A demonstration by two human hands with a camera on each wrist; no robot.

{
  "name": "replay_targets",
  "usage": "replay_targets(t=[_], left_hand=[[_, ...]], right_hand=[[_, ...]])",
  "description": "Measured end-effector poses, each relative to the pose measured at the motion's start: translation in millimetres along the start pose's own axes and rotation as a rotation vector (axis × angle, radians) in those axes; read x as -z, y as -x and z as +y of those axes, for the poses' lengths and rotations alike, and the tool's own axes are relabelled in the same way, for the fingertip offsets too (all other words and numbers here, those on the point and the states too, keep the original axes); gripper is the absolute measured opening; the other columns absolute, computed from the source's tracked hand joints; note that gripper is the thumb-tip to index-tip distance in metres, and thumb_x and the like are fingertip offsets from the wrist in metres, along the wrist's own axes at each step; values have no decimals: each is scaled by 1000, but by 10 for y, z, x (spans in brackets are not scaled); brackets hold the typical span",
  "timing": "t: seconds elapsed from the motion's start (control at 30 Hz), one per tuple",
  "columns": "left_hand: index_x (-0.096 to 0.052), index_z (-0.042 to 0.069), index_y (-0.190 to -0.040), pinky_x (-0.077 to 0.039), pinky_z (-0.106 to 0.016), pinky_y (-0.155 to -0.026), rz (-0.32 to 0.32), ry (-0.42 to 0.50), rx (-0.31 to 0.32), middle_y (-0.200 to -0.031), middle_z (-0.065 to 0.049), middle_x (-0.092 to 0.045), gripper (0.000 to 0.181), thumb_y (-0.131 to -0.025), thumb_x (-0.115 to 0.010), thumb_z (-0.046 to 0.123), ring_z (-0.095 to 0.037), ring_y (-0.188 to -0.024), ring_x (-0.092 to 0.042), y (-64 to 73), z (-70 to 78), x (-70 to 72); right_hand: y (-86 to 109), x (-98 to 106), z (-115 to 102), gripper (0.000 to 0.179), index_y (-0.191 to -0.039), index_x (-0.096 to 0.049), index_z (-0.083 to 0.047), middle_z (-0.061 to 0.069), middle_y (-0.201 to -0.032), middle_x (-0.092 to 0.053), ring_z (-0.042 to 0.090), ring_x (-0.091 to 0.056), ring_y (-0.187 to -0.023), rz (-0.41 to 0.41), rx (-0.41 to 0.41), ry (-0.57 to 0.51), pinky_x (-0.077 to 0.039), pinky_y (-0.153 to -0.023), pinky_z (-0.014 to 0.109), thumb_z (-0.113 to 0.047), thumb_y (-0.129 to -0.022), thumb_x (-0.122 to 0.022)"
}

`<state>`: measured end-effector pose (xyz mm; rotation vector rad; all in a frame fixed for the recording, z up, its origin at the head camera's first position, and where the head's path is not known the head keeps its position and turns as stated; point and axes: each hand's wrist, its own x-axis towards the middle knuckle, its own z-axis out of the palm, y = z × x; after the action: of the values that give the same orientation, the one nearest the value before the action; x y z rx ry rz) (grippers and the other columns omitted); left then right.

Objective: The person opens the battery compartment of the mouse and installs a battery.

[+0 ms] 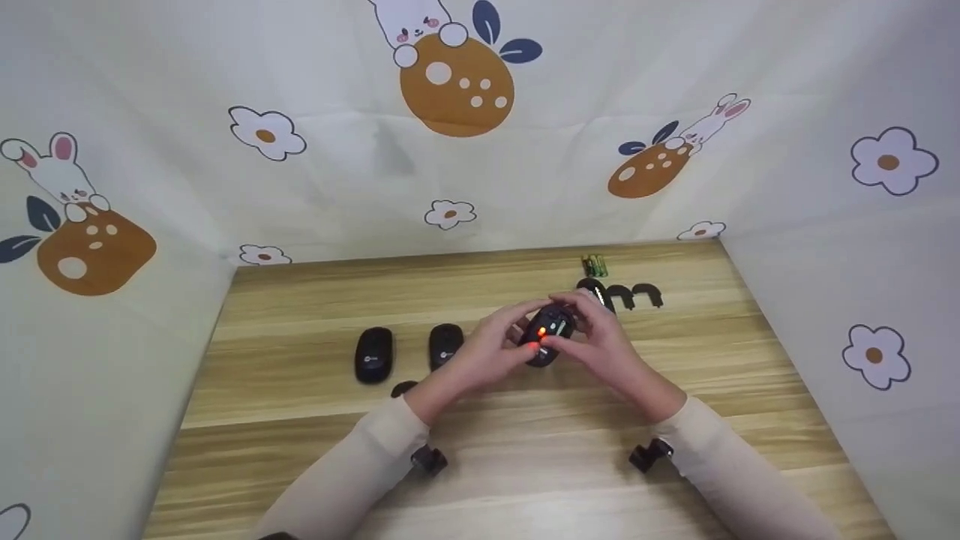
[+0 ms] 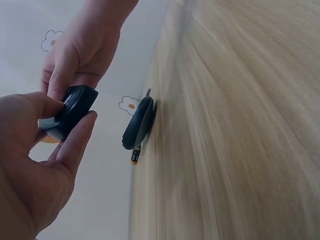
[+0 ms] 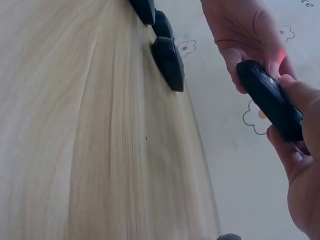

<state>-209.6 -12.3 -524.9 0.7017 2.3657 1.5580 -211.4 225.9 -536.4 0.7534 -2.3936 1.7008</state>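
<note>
A black computer mouse is held up over the table with its underside toward the head camera, a red light glowing on it. My left hand grips its left side, thumb at the lower edge. On the other side my right hand holds it, its thumb on the underside and its fingers around the far end. In the left wrist view both hands meet at the mouse. The right wrist view shows the same mouse pinched between fingers and thumbs, with red light on a thumb.
Left of the hands lie two black mice; another dark rounded object is mostly under the left forearm. Behind the right hand are a partly hidden black mouse, curved black pieces and several green batteries. Patterned cloth walls surround the table.
</note>
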Motion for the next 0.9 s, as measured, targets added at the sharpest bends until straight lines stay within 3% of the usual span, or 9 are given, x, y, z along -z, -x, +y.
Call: replay_targets(t=[0.27,0.6,0.9], left_hand=[[-55,18,-163,-66,-32,-79,76,166,30,-114,-9,-68,68,-100,-74,-1,-21,-94,-73,-131,-26,12],[-53,18,-164,-62,-29,-75,103,234,61,-115,-11,-66,68,-102,-74,3,-22,-95,-75,-182,-7,-23],[-51,19,-166,-65,-58,-94,84,293,73,-121,-14,-64,67,-104,-73,4,-26,-104,-77,-217,-8,-63]], right_hand=[[25,45,40,87,-156,-55,3,17,-145,-56,31,-66,-128,18,35,10,-60,-108,35,-2,-80,-97],[47,54,52,111,-168,-39,3,26,-155,-42,43,-56,-144,-6,58,24,-55,-115,36,8,-74,-97],[53,103,67,116,-171,-33,-1,30,-156,-39,48,-51,-147,-18,106,84,-51,-118,39,5,-74,-97]])
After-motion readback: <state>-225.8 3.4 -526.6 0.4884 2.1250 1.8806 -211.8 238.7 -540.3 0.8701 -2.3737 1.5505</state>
